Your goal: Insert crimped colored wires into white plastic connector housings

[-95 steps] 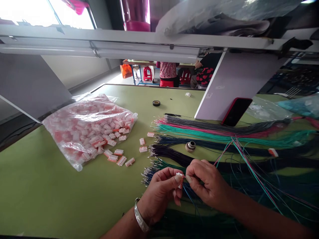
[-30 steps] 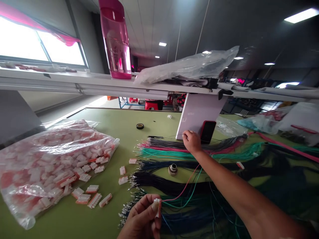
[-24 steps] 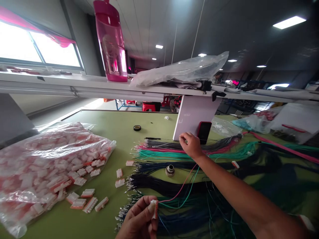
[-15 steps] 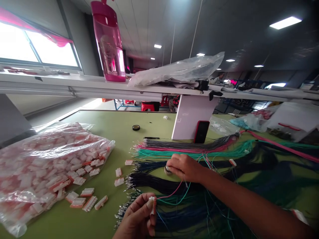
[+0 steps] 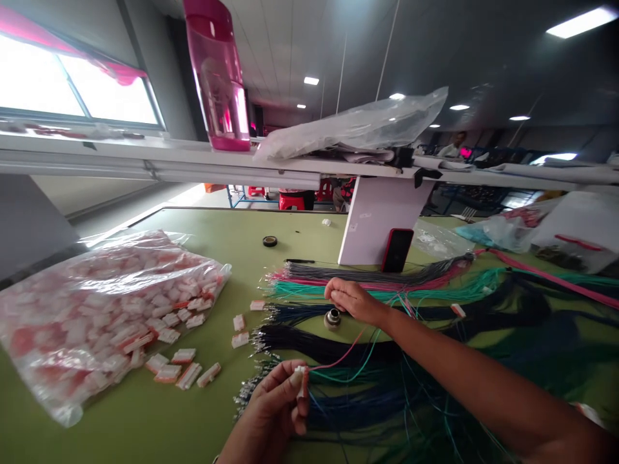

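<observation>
1. Your left hand (image 5: 275, 407) pinches a white-and-orange connector (image 5: 302, 381) between thumb and fingers, low in the view and in front of the wire ends.
2. From that connector, a pink wire (image 5: 344, 356) and a green wire (image 5: 355, 379) curve away toward your right forearm, while a blue wire (image 5: 318, 407) trails downward.
3. Your right hand (image 5: 351, 301) is well apart from your left, its fingers curled together over the bundles; you cannot tell from this view whether they grip a wire.
4. Just beside your right fingertips stands a small roll with a silvery ring (image 5: 332, 318) on top.
5. Beyond that hand lie a teal bundle (image 5: 302, 290) and a gray bundle (image 5: 348, 273); nearer you runs a black bundle (image 5: 304, 341), its metal-tipped ends facing left.
6. To your left, a clear bag (image 5: 120, 274) full of similar connectors rests on the green bench (image 5: 213, 225), with loose connectors (image 5: 188, 375) near its mouth.
7. Farther back, a phone (image 5: 397, 250) leans against a white panel (image 5: 370, 219), and a black tape roll (image 5: 269, 241) lies flat.
</observation>
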Motion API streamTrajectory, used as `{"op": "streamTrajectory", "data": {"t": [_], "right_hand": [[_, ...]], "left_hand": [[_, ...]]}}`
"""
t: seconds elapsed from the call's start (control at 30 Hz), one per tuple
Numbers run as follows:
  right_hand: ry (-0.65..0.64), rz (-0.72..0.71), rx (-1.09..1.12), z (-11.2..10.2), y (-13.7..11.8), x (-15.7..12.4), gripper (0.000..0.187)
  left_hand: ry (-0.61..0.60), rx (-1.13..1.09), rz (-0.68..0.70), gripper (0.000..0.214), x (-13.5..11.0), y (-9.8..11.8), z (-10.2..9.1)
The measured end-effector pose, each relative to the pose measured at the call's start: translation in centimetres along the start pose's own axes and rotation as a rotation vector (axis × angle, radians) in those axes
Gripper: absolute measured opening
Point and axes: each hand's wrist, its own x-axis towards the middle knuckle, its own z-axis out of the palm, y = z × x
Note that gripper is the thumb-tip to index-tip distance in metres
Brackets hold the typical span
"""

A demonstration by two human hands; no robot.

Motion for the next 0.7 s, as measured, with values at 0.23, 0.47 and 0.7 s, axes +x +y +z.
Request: {"op": "streamTrajectory", "data": {"t": [0.23,0.47,0.7], "right_hand": [[-0.049,0.041,-0.126,1.5,-3.8,-2.6,0.013],[-0.113,-0.086,-0.052,0.7,-4.6,-4.4,0.021],[-0.003,0.081,-0.377,1.8,-4.1,-4.2,0.021]], "left_hand": [[-0.062,-0.09,-0.043,0.022,0.5,-0.5,-0.5],[-0.057,-0.113,-0.074,0.023,0.4,-0.6,-0.5],[-0.045,-0.069,-0.07,0.025,0.4,-0.7,-0.4]]}}
